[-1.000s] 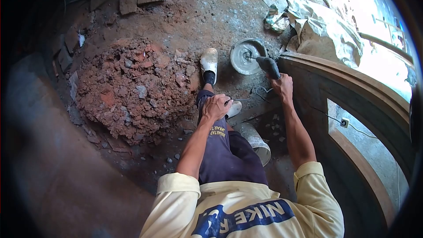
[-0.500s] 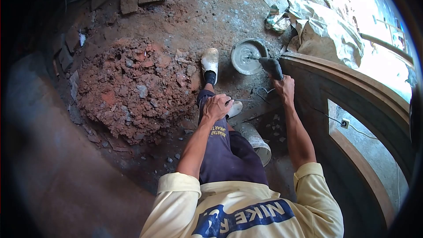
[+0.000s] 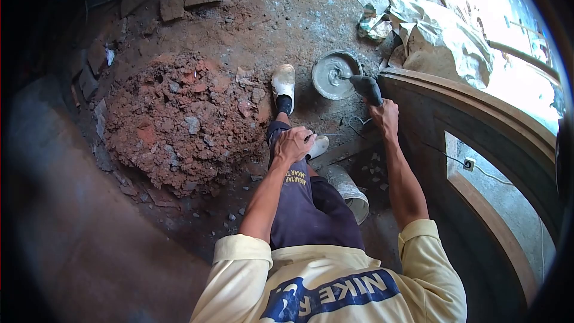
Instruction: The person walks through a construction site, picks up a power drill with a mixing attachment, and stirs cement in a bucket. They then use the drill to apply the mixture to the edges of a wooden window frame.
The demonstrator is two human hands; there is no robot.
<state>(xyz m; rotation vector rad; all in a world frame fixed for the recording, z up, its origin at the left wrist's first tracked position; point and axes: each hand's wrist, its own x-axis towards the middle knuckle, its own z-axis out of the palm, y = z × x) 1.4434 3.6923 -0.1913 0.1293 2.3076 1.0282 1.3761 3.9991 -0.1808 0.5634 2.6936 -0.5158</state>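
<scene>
The person's right hand (image 3: 384, 116) sits right of centre in the frame, its fingers wrapped tight round the grip of a power drill (image 3: 366, 88). The drill's long axis runs from that hand up and to the left. A thin shaft at its nose reaches into the grey mix (image 3: 330, 81) inside a small round bucket (image 3: 315, 78) on the dirt floor (image 3: 269, 12). The bucket therefore lies just beyond the right hand, toward the upper middle of the frame, and the right hand is clearly the nearer one.

The left hand (image 3: 293, 143) rests on the raised knee at the centre, well apart from the drill. Its fingers are loosely curled, and whether they pinch anything cannot be told. A pale shoe (image 3: 284, 81) stands just left of the bucket. A heap of red rubble (image 3: 179, 122) fills the left middle, and a curved wooden door frame (image 3: 478, 119) runs along the right. A second bucket (image 3: 350, 191) lies on its side below the right forearm.
</scene>
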